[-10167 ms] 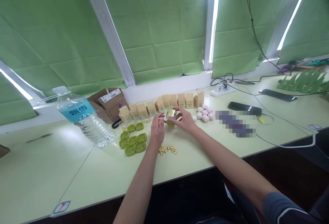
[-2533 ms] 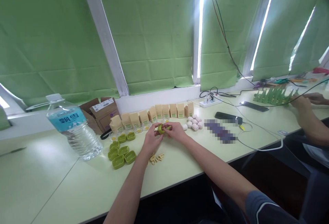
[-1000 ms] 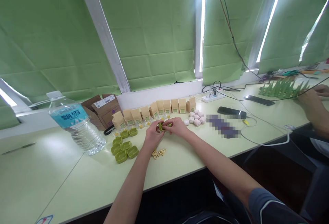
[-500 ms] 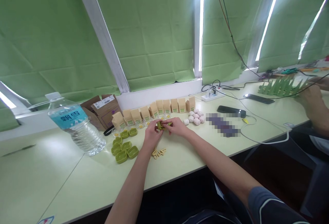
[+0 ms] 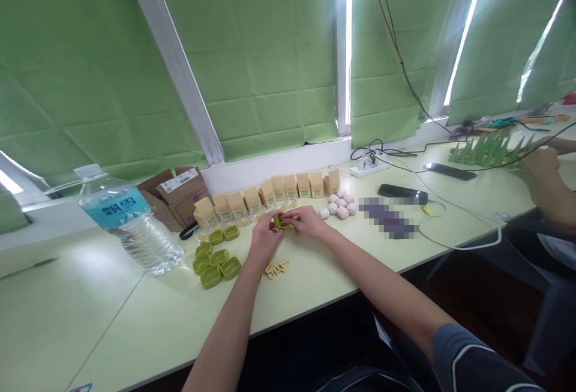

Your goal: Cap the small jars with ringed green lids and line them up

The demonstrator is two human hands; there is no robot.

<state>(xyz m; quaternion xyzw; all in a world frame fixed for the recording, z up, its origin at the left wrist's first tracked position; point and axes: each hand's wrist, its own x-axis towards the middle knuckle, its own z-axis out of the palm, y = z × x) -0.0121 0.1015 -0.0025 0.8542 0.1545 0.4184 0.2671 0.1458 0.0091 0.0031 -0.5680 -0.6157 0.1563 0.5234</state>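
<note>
In my left hand [image 5: 266,233] is a small green pot [image 5: 279,221], its fingers wrapped round the near side. My right hand [image 5: 306,221] is closed at the same pot, thumb and fingertips pressed on its rim; whether a smaller piece is between them is hidden. Several more green pots [image 5: 210,276] stand open side up to the left of my left forearm. Looped pale-yellow pieces [image 5: 276,269] lie on the table just below my hands. Behind them runs a row of brown paper bags [image 5: 252,199] with small clear cups [image 5: 244,221] in front.
Pinkish-white rolls [image 5: 342,205] are heaped right of my hands. A large water bottle [image 5: 130,224] and an opened cardboard box [image 5: 182,197] stand left. Farther right are a black phone [image 5: 402,194], a power strip [image 5: 371,167], cables and another person's hand [image 5: 542,167] near green spiky strips [image 5: 488,149].
The green pot tilts slightly between my hands, and my fingers have shifted a little on it. The view has moved slightly; the things on the table stay as they were.
</note>
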